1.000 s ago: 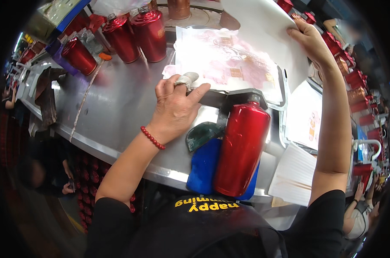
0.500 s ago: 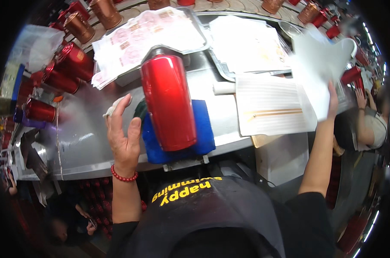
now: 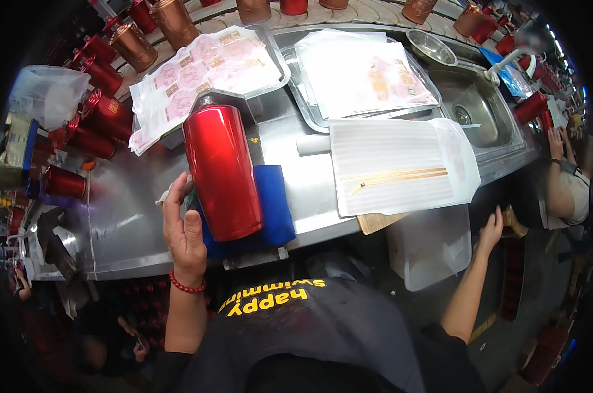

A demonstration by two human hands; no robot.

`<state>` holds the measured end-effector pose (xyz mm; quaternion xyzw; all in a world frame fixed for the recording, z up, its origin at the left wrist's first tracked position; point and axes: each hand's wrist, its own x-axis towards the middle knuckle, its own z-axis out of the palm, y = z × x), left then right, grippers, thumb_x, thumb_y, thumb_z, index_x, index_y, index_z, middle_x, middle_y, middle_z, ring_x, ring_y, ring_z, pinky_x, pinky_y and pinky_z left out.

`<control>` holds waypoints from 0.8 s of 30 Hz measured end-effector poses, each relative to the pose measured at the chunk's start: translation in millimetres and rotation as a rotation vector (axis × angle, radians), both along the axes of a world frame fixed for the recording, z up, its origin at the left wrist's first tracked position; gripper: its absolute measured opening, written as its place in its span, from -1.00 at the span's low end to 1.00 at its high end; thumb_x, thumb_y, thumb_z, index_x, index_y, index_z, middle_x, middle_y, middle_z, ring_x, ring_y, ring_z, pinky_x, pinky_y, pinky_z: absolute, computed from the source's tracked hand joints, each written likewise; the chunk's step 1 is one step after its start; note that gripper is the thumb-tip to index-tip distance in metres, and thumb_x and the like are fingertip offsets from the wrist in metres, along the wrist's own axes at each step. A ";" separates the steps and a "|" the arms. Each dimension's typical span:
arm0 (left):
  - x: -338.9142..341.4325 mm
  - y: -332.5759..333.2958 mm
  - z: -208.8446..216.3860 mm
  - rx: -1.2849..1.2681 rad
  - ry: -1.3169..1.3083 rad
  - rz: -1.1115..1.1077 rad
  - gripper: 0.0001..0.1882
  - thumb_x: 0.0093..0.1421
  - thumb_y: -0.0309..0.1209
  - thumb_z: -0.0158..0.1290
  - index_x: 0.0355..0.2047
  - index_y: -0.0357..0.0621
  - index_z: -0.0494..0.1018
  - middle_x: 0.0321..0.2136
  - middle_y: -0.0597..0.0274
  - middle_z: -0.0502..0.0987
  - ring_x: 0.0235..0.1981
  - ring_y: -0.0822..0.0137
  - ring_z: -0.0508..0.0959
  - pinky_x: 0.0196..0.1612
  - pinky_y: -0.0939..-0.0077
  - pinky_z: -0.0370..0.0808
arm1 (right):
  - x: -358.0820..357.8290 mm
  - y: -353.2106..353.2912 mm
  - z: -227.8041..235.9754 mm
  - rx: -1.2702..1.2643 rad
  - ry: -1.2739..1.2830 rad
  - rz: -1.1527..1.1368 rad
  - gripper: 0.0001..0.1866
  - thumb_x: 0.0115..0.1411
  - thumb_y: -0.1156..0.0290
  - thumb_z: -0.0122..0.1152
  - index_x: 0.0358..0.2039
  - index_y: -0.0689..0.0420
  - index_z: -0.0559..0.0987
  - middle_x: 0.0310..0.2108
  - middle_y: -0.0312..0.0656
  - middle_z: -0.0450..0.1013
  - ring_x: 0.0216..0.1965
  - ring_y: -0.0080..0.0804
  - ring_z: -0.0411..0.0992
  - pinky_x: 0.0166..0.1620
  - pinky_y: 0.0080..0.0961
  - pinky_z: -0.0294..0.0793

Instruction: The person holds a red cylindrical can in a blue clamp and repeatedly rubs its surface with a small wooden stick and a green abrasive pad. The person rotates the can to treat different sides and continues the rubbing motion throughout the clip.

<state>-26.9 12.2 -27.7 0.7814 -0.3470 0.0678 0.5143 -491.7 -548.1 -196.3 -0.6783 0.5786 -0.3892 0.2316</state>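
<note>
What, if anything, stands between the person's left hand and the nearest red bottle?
Nothing visible: the left hand is open just to the left of the red bottle, its thumb close to the bottle's side. Whether they touch is hard to tell.

Strong light nearly bleaches the paper (image 3: pixel 401 154) and lays long, glossy highlights on the bottle (image 3: pixel 222 173); the surface (image 3: pixel 129 229) glares in patches. Below, the floor (image 3: pixel 499 354) stays dim. Straight edges bow toward a black rim, where background detail softens.
</note>
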 end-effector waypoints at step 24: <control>1.4 4.4 -10.1 0.184 0.047 0.103 -0.33 0.49 0.03 -0.22 0.20 -0.42 0.34 0.08 -0.11 0.47 0.07 0.09 0.49 0.17 0.29 0.38 | 455.8 -107.3 131.4 -0.132 0.970 0.680 -0.31 0.13 -0.23 0.26 -0.13 0.22 0.69 -0.07 0.19 0.56 0.03 0.12 0.52 0.10 -0.13 0.49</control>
